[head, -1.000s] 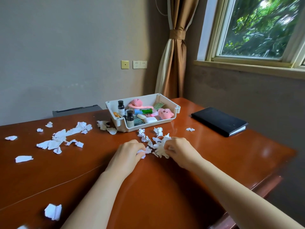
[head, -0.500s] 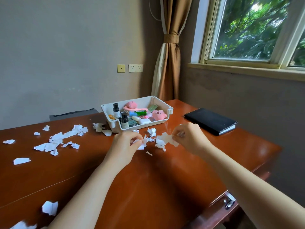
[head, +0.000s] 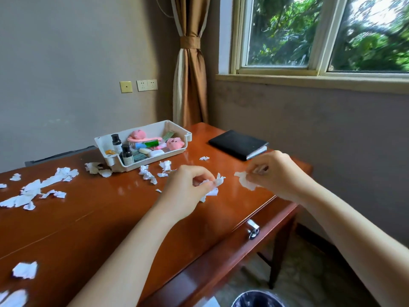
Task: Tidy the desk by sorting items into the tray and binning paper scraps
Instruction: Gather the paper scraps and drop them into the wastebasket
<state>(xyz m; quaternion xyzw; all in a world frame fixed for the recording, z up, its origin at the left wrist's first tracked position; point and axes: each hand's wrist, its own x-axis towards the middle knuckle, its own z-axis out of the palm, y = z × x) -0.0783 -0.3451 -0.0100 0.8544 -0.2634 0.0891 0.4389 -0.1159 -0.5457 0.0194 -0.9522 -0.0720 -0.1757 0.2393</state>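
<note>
My left hand [head: 188,187] pinches a bunch of crumpled white paper scraps [head: 213,187] just above the wooden desk [head: 106,218]. My right hand [head: 274,173] holds another white scrap [head: 243,181] lifted near the desk's right edge. A white tray [head: 187,138] at the back of the desk holds small dark bottles, pink plush toys and other small items. More torn paper scraps [head: 37,189] lie scattered across the left of the desk, and a few scraps [head: 147,173] lie in front of the tray. A bin with a dark liner [head: 257,299] stands on the floor at the bottom edge.
A black notebook [head: 238,144] lies at the desk's far right corner. A drawer with a metal handle [head: 252,231] runs under the front edge. A tied curtain [head: 190,63] and a window [head: 321,34] are behind, with the wall close on the right.
Both hands have lifted paper scraps off the pile. My right hand has moved right, toward the desk's edge. The view has swung right and down, bringing the bin into sight.
</note>
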